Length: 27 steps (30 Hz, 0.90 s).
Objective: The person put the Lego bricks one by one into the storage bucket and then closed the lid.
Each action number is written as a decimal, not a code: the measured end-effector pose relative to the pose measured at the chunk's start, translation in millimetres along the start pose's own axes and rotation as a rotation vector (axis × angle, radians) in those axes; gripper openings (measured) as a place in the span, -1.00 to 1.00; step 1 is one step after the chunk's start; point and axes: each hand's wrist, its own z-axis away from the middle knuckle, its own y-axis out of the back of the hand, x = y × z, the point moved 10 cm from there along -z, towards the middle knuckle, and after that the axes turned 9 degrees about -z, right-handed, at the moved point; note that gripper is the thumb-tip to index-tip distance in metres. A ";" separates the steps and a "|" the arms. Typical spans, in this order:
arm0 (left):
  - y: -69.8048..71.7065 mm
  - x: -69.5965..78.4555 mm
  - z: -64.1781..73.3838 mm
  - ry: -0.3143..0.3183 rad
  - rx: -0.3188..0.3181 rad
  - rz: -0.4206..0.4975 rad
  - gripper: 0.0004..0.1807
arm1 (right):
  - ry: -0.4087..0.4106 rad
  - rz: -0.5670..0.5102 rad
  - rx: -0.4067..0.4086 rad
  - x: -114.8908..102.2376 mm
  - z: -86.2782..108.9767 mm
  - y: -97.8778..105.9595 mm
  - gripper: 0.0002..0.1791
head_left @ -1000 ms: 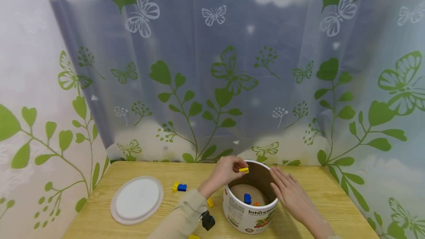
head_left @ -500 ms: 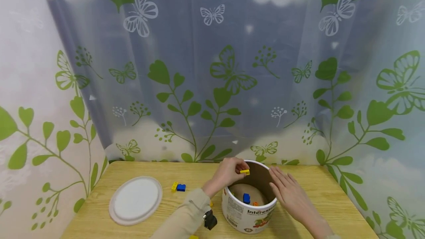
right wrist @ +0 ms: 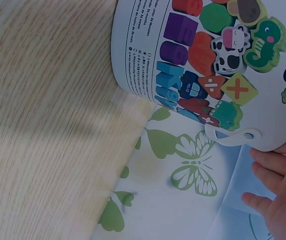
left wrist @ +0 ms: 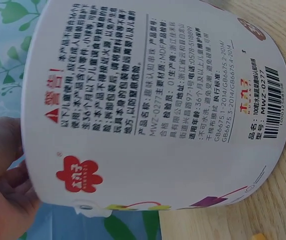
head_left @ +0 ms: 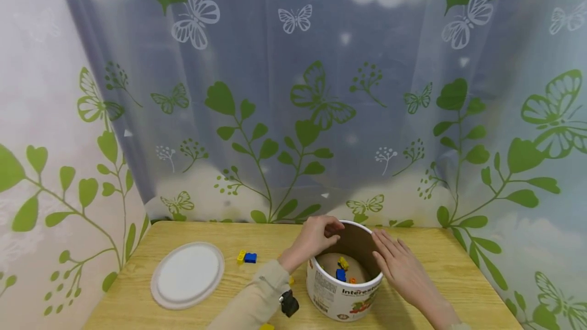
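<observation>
A round white tub with printed labels stands upright on the table. My left hand is over its left rim, thumb and fingers apart with nothing between them. Inside, on the tub's floor, lie a yellow toy brick, a blue toy brick and a small orange piece. Against the right rim rests my right hand, fingers straight. From the left wrist, the tub's wall hides part of the left hand. In the right wrist view, the right hand's fingers touch the tub near its handle lug.
A round white lid lies at the left of the wooden table. Between lid and tub are a yellow brick and a blue brick side by side. Another yellow brick shows at the bottom edge. A patterned curtain hangs behind.
My left hand has let go of the yellow brick, which has dropped to the tub's floor beside the blue one. The thumb and fingers have parted slightly. My right hand stays at the rim.
</observation>
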 end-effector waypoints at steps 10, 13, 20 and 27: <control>21.1 0.3 10.3 -0.010 0.084 0.083 -0.78 | -0.005 -0.008 0.003 1.3 0.1 -0.7 -0.45; 24.5 -0.5 13.9 -0.013 0.090 0.097 -0.78 | -0.004 -0.005 0.005 1.8 -0.1 -1.3 -0.45; 34.0 -2.5 28.0 -0.007 0.073 0.134 -0.74 | 0.001 0.005 0.010 1.3 -0.3 -1.8 -0.45; 42.9 -13.1 43.8 0.048 0.076 0.173 -0.73 | 0.007 0.006 0.018 0.0 -0.4 -0.5 -0.46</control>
